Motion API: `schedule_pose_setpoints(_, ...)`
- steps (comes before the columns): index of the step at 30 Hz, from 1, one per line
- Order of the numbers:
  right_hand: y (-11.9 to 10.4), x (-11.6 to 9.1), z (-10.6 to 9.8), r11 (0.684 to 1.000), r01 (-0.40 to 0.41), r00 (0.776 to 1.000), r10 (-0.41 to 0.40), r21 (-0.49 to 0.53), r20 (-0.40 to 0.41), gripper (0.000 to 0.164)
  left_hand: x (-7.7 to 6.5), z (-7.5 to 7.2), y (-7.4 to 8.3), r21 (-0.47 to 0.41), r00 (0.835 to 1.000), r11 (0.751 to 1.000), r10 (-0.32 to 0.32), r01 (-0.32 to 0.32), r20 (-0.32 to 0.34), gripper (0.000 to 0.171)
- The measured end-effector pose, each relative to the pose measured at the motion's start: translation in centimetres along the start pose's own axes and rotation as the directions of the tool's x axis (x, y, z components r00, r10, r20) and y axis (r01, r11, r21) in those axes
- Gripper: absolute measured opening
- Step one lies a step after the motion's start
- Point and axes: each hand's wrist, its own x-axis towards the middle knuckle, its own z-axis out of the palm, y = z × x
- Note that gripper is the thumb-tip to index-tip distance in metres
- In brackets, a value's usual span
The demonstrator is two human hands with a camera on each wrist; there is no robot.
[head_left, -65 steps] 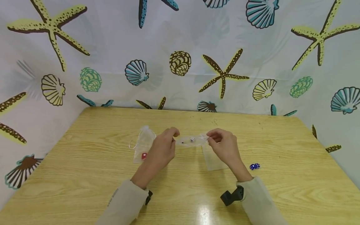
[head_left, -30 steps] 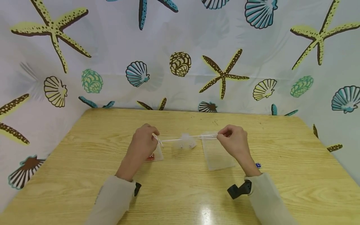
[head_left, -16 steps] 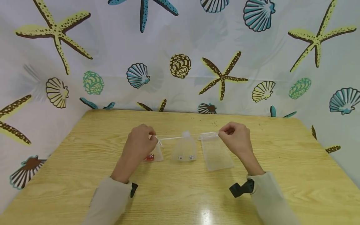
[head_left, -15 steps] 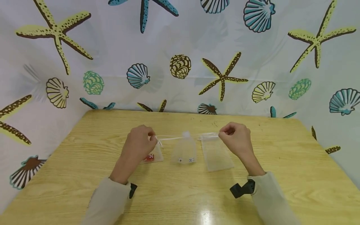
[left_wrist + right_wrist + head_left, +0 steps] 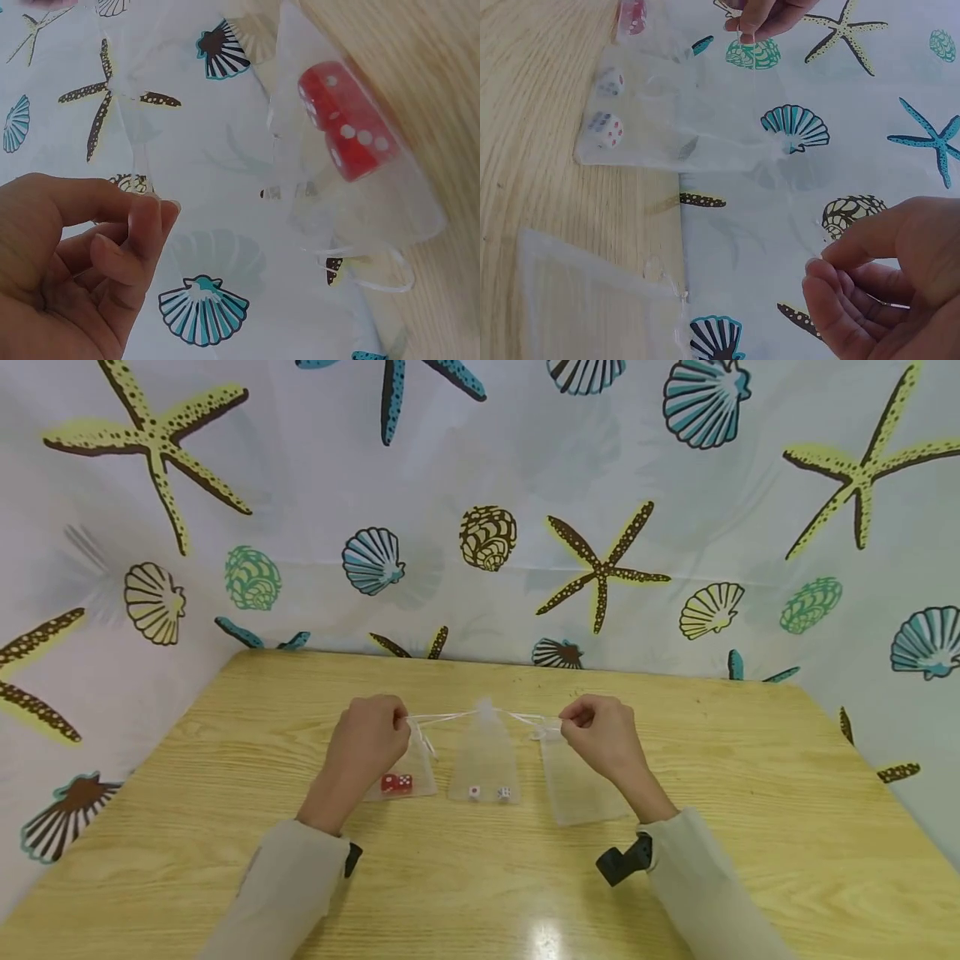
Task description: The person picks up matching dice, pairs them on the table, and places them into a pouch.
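A small sheer drawstring pouch (image 5: 483, 756) lies in the middle, its neck gathered tight, with two white dice (image 5: 606, 130) in its bottom. My left hand (image 5: 369, 732) pinches one end of its white drawstring (image 5: 442, 717) between thumb and fingers. On the other side, my right hand (image 5: 603, 737) pinches the opposite string end, and the cords stretch outward both ways. A second pouch (image 5: 307, 217) with two red dice (image 5: 349, 124) sits beside the left hand, partly hidden by it in the head view. Near the right hand rests a flat pouch (image 5: 581, 781) with nothing visible inside.
All the pouches lie on a light wooden table (image 5: 465, 877). A white cloth (image 5: 435, 468) printed with shells and starfish hangs behind the table and along its sides.
The hands have moved apart from the pouch, pulling its cords and drawing the neck together. The white-dice pouch was held up between them and now lies flat. Lately the right hand shifts slightly inward.
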Motion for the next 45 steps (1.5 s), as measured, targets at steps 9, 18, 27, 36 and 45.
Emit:
schedule_pose_setpoints(9, -0.5, 0.1, 2.4, 0.999, 0.007, 0.999, -0.005, -0.039, 0.054, 0.008, 0.7, 2.3, 0.7, -0.017, 0.997, 1.0, 0.003, -0.002, 0.078, 0.015)
schedule_pose_setpoints(18, -0.6, 0.1, 4.7, 0.999, -0.048, 0.994, 0.049, -0.015, 0.095, 0.005, 0.9, 4.6, 1.8, -0.07, 0.982, 0.997, -0.004, 0.017, 0.188, 0.033)
schedule_pose_setpoints(27, -0.5, -0.2, 6.5, 0.995, -0.046, 0.977, 0.063, -0.091, 0.203, 0.003, 0.7, 5.3, 2.8, -0.045, 0.955, 0.998, -0.027, 0.043, 0.296, 0.041)
schedule_pose_setpoints(36, -0.9, -0.4, 5.7, 0.992, -0.015, 0.967, 0.047, -0.126, 0.252, 0.012, 0.3, 4.9, 3.5, 0.004, 0.945, 0.999, -0.044, 0.045, 0.324, 0.048)
schedule_pose_setpoints(45, -0.9, -1.1, 4.7, 0.992, -0.01, 0.967, 0.042, -0.127, 0.252, 0.015, -0.2, 4.6, 4.2, 0.034, 0.963, 0.999, -0.012, 0.003, 0.267, 0.045)
